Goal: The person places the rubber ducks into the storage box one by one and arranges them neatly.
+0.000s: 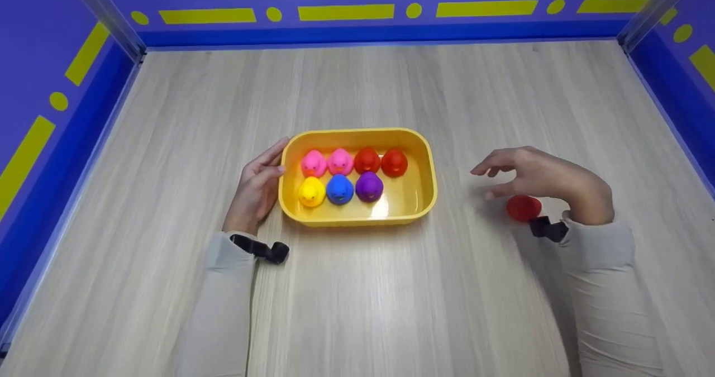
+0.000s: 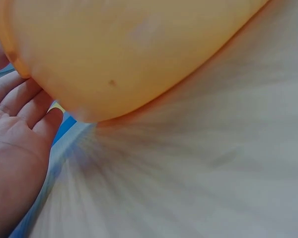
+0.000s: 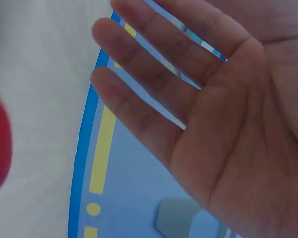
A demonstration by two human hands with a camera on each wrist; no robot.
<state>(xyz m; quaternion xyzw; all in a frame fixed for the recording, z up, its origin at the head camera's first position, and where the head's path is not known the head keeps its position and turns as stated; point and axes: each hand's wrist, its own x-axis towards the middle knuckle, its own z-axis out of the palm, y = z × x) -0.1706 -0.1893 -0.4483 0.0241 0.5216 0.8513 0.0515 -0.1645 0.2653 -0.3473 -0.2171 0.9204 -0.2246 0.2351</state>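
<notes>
A yellow plastic tub (image 1: 357, 222) sits mid-table in the head view, holding small rubber ducks in two rows. The back row has two pink ducks (image 1: 340, 161) and two red ducks (image 1: 394, 162). In front of them are a yellow duck (image 1: 311, 191), a blue duck (image 1: 339, 189) and a purple duck (image 1: 369, 187). Against the tub's left end rests my left hand (image 1: 258, 187), its fingers fairly straight along the wall. My right hand (image 1: 536, 171) hovers to the right, fingers spread and holding nothing. Below it lies a rounded red object (image 1: 523, 208), its shape unclear.
Blue panels with yellow marks (image 1: 346, 12) enclose the back and both sides of the wood-patterned table (image 1: 357, 299). Each wrist wears a black camera band, seen on the left (image 1: 273, 252) and right (image 1: 548, 229).
</notes>
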